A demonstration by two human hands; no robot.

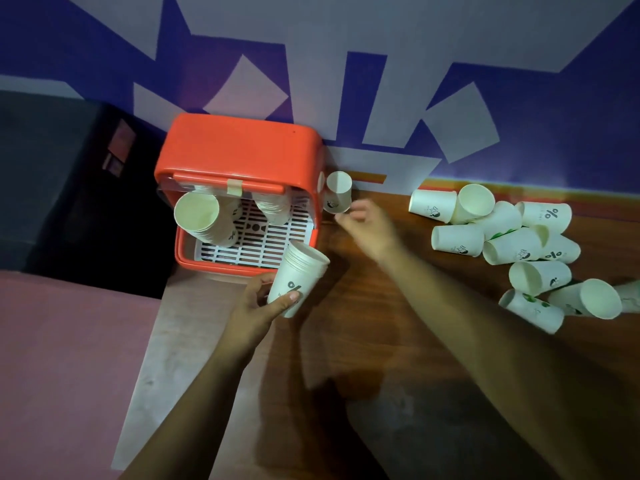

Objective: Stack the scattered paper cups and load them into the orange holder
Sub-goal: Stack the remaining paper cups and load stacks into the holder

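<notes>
- Dark wood-grain tabletop (398,341) runs along a wall painted in blue and pale grey shapes; the orange plastic holder (239,147) sits at the far left edge against that wall, its front open over a white slotted tray (263,242).
- Two nested stacks of white paper cups (204,220) already lean inside it.
- My left hand (256,306) grips a short stack of white paper cups (298,277) just in front of the holder, thumb and fingers pressed around its lower half.
- My right hand (367,223) is blurred beside a single white paper cup (337,197) next to the holder's right wall; fingers look loosely curled, holding nothing.
- A scattered heap of loose white paper cups (502,233) lies far right.
- These cups look light and thin-walled, I judge: easily crushed, so I'd take them gently around the middle, not the rim.
</notes>
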